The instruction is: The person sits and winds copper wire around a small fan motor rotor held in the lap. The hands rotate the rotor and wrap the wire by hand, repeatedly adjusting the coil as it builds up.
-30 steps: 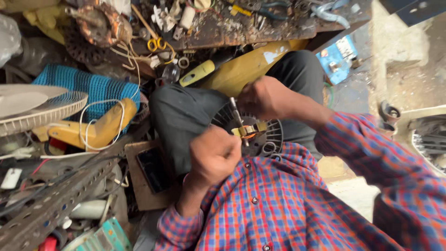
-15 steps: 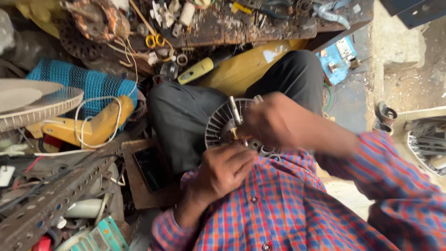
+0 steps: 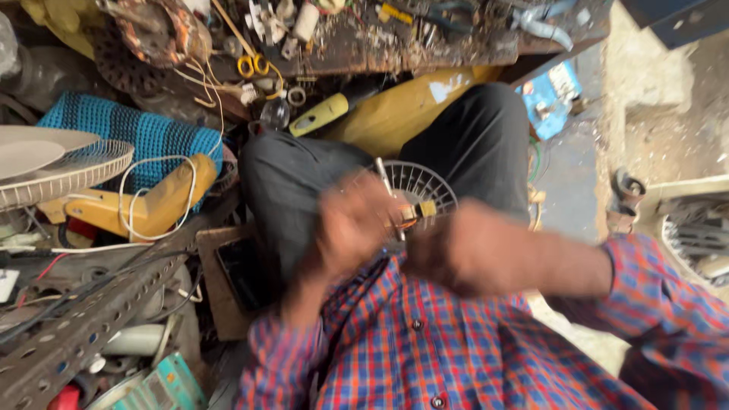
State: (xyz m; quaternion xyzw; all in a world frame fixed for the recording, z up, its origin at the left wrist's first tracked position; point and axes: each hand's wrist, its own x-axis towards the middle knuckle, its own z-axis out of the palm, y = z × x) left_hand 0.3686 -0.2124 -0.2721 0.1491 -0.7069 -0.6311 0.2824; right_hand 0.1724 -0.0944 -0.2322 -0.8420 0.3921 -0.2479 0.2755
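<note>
Sitting low among clutter, the person in a red-and-blue checked shirt (image 3: pixel 425 349) works over their own lap. Left hand (image 3: pixel 353 224) and right hand (image 3: pixel 463 254) are both motion-blurred, close together just above the shirt front. Fingers of each look curled inward, but how tightly, and on what, I cannot tell through the blur. Between the two hands sits a small yellow-and-orange part (image 3: pixel 414 212) with a thin metal rod (image 3: pixel 386 182) rising from it. Just behind it, resting on the lap between dark trouser legs, is a round white fan grille (image 3: pixel 421 186).

Left of the knee: a perforated metal angle bar (image 3: pixel 91 326), a yellow fan stand (image 3: pixel 163 201) wrapped in white cord, a pale fan guard (image 3: pixel 53 167), and a blue knitted cloth (image 3: pixel 140 133).

Farther out, the worktop (image 3: pixel 395 49) carries loose scrap: yellow-handled scissors (image 3: pixel 254 67), a copper-wound motor coil (image 3: pixel 156 30), a yellow-green tool handle (image 3: pixel 319 115). No box or bin with discernible contents is legible.
</note>
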